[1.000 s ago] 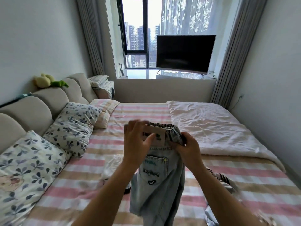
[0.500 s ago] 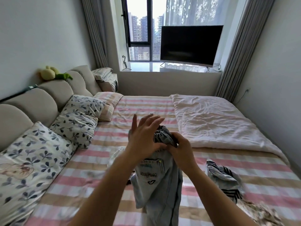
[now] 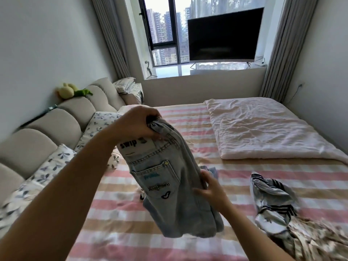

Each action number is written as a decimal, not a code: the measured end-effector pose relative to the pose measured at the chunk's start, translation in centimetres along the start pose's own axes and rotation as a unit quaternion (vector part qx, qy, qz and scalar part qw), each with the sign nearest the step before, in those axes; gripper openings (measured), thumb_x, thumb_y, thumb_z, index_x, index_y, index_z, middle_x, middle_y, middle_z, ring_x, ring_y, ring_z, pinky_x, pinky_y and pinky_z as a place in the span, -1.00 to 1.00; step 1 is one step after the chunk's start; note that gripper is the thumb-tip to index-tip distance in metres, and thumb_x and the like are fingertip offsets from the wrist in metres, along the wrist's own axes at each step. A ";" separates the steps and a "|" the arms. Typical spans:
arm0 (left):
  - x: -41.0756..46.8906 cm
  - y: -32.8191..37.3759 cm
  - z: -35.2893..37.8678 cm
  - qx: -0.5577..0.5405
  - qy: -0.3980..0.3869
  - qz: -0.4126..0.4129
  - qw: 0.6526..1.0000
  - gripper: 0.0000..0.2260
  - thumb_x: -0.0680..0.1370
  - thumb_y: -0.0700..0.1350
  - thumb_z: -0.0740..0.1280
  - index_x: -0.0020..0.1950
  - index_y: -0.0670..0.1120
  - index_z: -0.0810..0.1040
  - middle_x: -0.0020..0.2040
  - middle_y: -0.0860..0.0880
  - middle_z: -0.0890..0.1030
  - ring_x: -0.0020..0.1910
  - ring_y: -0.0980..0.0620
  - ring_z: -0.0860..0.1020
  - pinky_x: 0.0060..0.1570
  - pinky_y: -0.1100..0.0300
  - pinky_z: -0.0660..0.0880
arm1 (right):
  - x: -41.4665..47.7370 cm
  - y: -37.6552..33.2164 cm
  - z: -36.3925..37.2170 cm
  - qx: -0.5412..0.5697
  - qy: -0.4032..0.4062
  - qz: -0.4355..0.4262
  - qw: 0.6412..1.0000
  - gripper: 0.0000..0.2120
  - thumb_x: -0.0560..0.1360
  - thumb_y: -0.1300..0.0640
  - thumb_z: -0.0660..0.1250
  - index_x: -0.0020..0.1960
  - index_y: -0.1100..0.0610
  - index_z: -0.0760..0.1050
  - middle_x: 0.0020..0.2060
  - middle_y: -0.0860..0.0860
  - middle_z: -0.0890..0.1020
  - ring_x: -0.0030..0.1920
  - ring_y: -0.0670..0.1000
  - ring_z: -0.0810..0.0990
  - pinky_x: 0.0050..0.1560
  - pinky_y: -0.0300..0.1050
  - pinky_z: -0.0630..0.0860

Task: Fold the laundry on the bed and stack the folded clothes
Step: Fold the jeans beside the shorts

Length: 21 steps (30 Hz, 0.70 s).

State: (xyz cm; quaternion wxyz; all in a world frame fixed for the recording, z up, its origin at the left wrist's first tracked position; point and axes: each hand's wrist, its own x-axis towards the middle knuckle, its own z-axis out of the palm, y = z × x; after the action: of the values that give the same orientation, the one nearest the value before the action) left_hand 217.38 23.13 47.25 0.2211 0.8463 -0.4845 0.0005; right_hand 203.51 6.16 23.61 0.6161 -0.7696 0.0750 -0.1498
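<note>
The left hand's [image 3: 135,125] fingertips are buried in the bunched waistband of the jeans [image 3: 169,185], whose pocket lettering is too blurred to read. The striped garment [image 3: 273,200] and patterned cloth [image 3: 320,240] are smeared, and the frame edge cuts off the cloth.

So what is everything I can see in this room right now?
bed: one, pink-tan-white striped, mid-room
jeans: one, light blue, held above the bed
striped garment: one, black and white, on bed, right
patterned cloth: one, beige, bed's near right
quilt: one, pale pink, bed's far right
pillows: at least two, white with blue leaves, left
headboard: one, beige, left
soft toy: one, yellow-green, on headboard
television: one, black, at the window
curtains: two, grey, flanking window
left hand: one, grips jeans' waistband
right hand: one, holds jeans lower down
</note>
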 end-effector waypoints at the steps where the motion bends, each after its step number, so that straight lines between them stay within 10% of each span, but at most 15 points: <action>1: -0.2 0.2 -1.1 0.006 0.000 -0.005 1.000 -0.73 0.23 -0.22 0.56 -0.14 -0.12 0.59 -0.28 0.05 0.61 -0.32 0.26 0.53 -0.29 0.46 0.39 | -0.1 1.1 0.5 -0.005 0.005 0.004 1.000 -0.57 0.33 0.45 0.42 0.13 0.20 0.43 -0.07 0.02 0.56 -0.04 -0.06 0.56 -0.01 -0.20 0.52; 9: -3.4 -1.7 -7.2 -0.020 0.055 -0.116 0.992 -0.73 0.26 -0.26 0.54 -0.20 0.05 0.58 -0.37 0.18 0.63 -0.44 0.30 0.55 -0.49 0.43 0.45 | -0.3 7.2 4.3 -0.054 0.012 0.069 0.996 -0.93 0.38 0.39 0.35 -0.23 0.27 0.54 -0.31 0.18 0.57 -0.29 0.11 0.48 -0.26 0.00 0.40; 21: -15.8 -19.5 7.3 -0.249 -0.016 -0.368 0.896 -0.92 0.40 -0.22 0.45 -0.14 -0.10 0.61 -0.29 0.00 0.66 -0.33 0.13 0.60 -0.35 0.33 0.52 | -1.9 8.9 -2.5 -0.230 -0.170 0.174 0.942 -0.72 0.48 0.26 0.35 -0.35 0.01 0.44 -0.43 -0.13 0.44 -0.39 -0.17 0.36 -0.36 -0.33 0.28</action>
State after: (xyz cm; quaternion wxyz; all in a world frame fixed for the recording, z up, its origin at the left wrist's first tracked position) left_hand 223.47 41.78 29.95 0.4014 0.8811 -0.1264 -0.2157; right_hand 201.56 2.35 15.20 0.4422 -0.8794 0.1343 0.1145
